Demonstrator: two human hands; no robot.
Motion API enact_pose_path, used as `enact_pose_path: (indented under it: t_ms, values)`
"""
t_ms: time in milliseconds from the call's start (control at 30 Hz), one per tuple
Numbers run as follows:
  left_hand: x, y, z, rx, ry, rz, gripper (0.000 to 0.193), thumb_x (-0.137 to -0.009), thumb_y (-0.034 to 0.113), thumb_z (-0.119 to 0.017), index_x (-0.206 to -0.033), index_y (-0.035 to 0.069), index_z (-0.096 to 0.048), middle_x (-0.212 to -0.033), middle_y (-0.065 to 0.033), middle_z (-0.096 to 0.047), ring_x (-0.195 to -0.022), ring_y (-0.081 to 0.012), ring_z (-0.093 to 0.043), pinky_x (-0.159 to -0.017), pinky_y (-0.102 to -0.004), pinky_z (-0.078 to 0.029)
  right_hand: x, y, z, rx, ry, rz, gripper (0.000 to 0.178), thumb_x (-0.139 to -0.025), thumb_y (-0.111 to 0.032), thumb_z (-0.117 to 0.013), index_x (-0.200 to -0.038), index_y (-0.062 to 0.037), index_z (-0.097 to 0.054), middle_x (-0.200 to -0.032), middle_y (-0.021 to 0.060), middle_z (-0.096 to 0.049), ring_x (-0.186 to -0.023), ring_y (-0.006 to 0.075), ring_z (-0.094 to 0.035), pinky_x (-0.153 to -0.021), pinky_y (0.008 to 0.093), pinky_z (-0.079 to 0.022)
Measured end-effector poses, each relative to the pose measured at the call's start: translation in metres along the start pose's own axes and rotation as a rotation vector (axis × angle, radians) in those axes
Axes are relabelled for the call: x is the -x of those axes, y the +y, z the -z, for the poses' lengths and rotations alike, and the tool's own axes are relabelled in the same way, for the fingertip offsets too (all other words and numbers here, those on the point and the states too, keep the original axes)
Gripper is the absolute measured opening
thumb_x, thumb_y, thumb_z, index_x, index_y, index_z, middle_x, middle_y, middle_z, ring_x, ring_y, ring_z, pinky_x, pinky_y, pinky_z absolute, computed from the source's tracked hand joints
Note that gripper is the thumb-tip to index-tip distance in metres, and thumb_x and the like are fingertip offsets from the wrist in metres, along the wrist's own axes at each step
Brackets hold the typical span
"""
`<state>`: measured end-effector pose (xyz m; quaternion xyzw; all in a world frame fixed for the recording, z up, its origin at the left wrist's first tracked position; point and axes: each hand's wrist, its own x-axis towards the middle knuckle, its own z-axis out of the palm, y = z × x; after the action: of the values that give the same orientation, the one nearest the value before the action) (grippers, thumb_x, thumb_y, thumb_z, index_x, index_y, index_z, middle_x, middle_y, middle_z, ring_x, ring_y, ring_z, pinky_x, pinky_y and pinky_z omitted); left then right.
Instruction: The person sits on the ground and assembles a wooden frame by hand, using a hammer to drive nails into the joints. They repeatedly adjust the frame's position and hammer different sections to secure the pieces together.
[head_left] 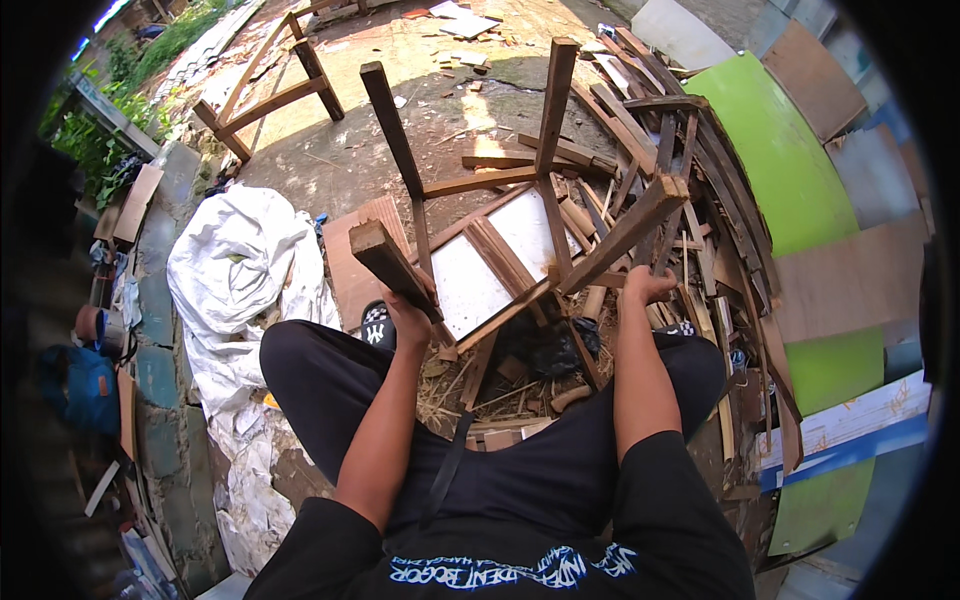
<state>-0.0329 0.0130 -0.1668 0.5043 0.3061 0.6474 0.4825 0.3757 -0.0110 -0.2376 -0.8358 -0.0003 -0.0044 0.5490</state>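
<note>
In front of me an upturned wooden stool [489, 181] stands tilted, its legs pointing up and away. White panels [470, 285] show between the brown rails of its underside. My left hand [412, 316] is closed around the near left leg, below its squared end. At the lower part of the near right side, my right hand [645, 287] is closed on the frame, with some fingers hidden behind the wood. Both forearms reach forward between my bent knees.
A heap of loose wood strips [690, 190] lies to the right, beside green panels [800, 150]. Crumpled white sacking [240, 260] covers the ground at left. Another wooden frame [275, 103] stands at the far left. Straw and a black plastic bag [560, 347] lie under the stool.
</note>
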Motion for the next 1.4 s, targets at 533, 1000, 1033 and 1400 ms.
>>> enact_pose_path:
  t_ms: [533, 1000, 1033, 1400]
  values:
    - [0.01, 0.025, 0.013, 0.007, -0.2, 0.217, 0.101, -0.081, 0.094, -0.037, -0.098, -0.004, -0.061, -0.089, -0.0081, -0.062, -0.08, -0.0164, -0.064, -0.073, -0.0311, -0.051, 0.041, 0.018, 0.176, -0.569, -0.072, -0.908, 0.025, -0.094, -0.008, -0.064, -0.115, -0.0008, -0.052, -0.103, 0.0083, -0.055, -0.086, 0.0262, -0.059, -0.079, 0.0425, -0.052]
    - [0.029, 0.038, 0.016, -0.768, -0.277, 0.217, 0.029, -0.083, 0.02, -0.083, -0.096, 0.004, -0.062, -0.095, -0.0087, -0.059, -0.089, -0.0259, -0.058, -0.081, -0.0374, -0.048, 0.19, -0.006, 0.118, -0.789, -0.823, -0.966, 0.021, -0.105, -0.028, -0.059, -0.1, -0.0083, -0.053, -0.087, 0.0045, -0.054, -0.084, 0.0223, -0.057, -0.096, 0.0512, -0.049]
    - [0.032, 0.029, 0.019, -0.774, -0.27, 0.177, 0.031, -0.086, 0.022, -0.081, -0.103, 0.004, -0.063, -0.095, -0.0084, -0.061, -0.088, -0.0229, -0.059, -0.08, -0.0365, -0.048, 0.195, -0.013, 0.117, -0.829, -0.855, -0.96, 0.021, -0.105, -0.028, -0.058, -0.102, -0.0082, -0.052, -0.087, 0.0044, -0.054, -0.084, 0.0221, -0.056, -0.097, 0.0513, -0.048]
    - [0.025, 0.034, 0.026, -0.628, -0.349, 0.483, 0.027, -0.091, 0.019, -0.075, -0.112, 0.004, -0.065, -0.101, -0.006, -0.07, -0.096, -0.0152, -0.064, -0.088, -0.03, -0.05, 0.212, -0.051, 0.082, -0.883, -0.834, -0.837, 0.035, -0.105, -0.031, -0.059, -0.102, 0.0018, -0.047, -0.088, 0.008, -0.054, -0.079, 0.0226, -0.061, -0.079, 0.0505, -0.06]
